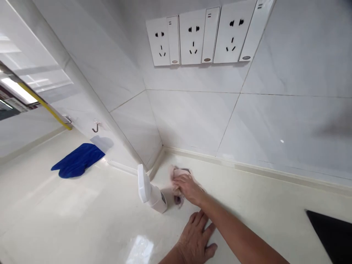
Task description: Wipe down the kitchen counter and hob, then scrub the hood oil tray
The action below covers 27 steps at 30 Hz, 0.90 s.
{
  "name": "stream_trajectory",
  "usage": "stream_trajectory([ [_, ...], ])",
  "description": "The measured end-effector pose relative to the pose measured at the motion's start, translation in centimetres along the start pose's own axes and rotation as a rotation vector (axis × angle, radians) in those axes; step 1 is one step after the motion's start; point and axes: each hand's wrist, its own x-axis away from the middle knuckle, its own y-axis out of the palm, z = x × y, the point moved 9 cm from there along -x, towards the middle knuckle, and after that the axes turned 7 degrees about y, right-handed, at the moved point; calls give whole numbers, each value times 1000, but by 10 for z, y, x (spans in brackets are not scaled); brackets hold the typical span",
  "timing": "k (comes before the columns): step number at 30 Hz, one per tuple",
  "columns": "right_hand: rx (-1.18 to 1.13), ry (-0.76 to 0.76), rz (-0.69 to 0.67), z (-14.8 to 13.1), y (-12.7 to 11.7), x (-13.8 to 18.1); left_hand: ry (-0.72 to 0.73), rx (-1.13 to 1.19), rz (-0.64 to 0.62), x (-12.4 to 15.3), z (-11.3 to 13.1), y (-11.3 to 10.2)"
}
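Pale countertop (104,220) meets tiled walls (187,117) at a back corner. Near that corner, the right hand (189,187) lays its fingers close together over a crumpled pink cloth (179,171); whether they pinch it cannot be told. The cloth lies under and just past those fingertips, its long axis lost in blur. Farther from it, the left hand (195,236) rests palm down, fingers slightly spread, visibly holding nothing. Just left of the cloth stands a white spray bottle (157,199).
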Motion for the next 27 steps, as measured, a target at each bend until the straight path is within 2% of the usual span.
stream_trajectory([
  [2, -222, 154, 166, 19, -37, 40, 6, -13, -11, 1, 0, 0],
  [4, -556, 418, 384, 45, -70, 80, 2, -27, -19, 0, 0, 0],
  [6, -922, 676, 560, 63, -84, 113, 0, -38, -29, -1, 0, -1],
  [7, -1078, 757, 610, 65, -88, 125, -1, -42, -32, -2, 0, -1],
  [9, -1266, 811, 657, 62, -101, 137, 0, -50, -42, -4, 1, -3],
  [10, -1275, 799, 664, 62, -114, 142, 2, -57, -47, -4, 2, -4],
  [12, -1099, 768, 684, 69, -153, 160, 17, -76, -52, -5, 3, -7],
  [15, -507, 896, 841, 93, -223, 221, 40, -101, -35, -6, 4, -11],
  [17, -136, 989, 927, 98, -253, 264, 46, -101, -18, -7, 4, -13],
  [18, -8, 973, 906, 95, -256, 273, 46, -98, -7, -6, 3, -13],
  [19, 84, 908, 828, 89, -250, 272, 45, -92, 7, -6, 3, -13],
  [21, 212, 726, 579, 72, -213, 250, 42, -78, 50, -5, 3, -14],
  [23, 329, 630, 366, 61, -166, 221, 39, -62, 86, -4, 4, -16],
  [25, 443, 638, 299, 62, -134, 187, 35, -54, 91, -4, 5, -16],
  [27, 492, 655, 288, 69, -116, 144, 31, -49, 81, -5, 8, -17],
])
